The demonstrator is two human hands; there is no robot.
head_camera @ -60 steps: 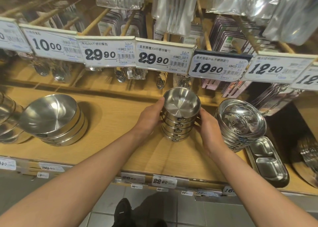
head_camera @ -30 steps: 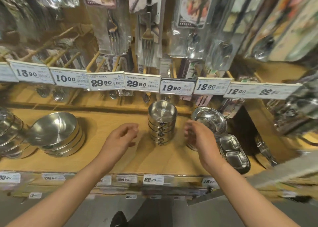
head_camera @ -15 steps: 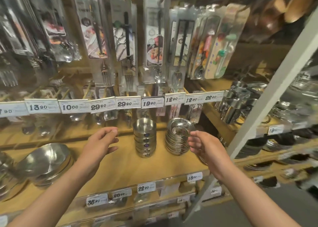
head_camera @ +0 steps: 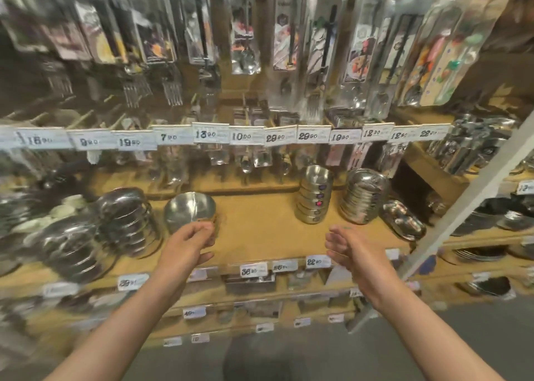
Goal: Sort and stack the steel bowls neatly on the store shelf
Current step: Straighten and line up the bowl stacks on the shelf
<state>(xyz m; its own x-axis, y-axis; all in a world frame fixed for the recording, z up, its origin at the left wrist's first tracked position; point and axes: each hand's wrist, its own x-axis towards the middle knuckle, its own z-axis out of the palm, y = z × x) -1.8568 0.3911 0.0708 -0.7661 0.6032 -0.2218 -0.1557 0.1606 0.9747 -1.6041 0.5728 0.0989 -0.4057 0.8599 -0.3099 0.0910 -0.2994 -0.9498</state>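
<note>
Small bowl stack [head_camera: 315,198]: upright on the wooden shelf [head_camera: 260,227], right of centre, stickers on the bowl sides facing out. Not touched by either hand. Just beside it to the right, a second stack of shallower dishes [head_camera: 364,197], apart from the first. Divided trays [head_camera: 403,220] lie further right, near the white upright post [head_camera: 468,204].

Large bowl [head_camera: 189,210]: tilted, mouth toward camera, left of centre on the same shelf. Wider bowl stacks [head_camera: 127,221] sit to its left, blurred.

Left hand [head_camera: 185,247]: in front of the large bowl's lower rim, fingers loosely curled; contact with the rim cannot be told. Right hand [head_camera: 351,247]: in the air before the shelf edge, fingers relaxed, slightly curled, holding nothing.

Price tags [head_camera: 241,135] run along the rail above; packaged cutlery [head_camera: 289,33] hangs higher up.
</note>
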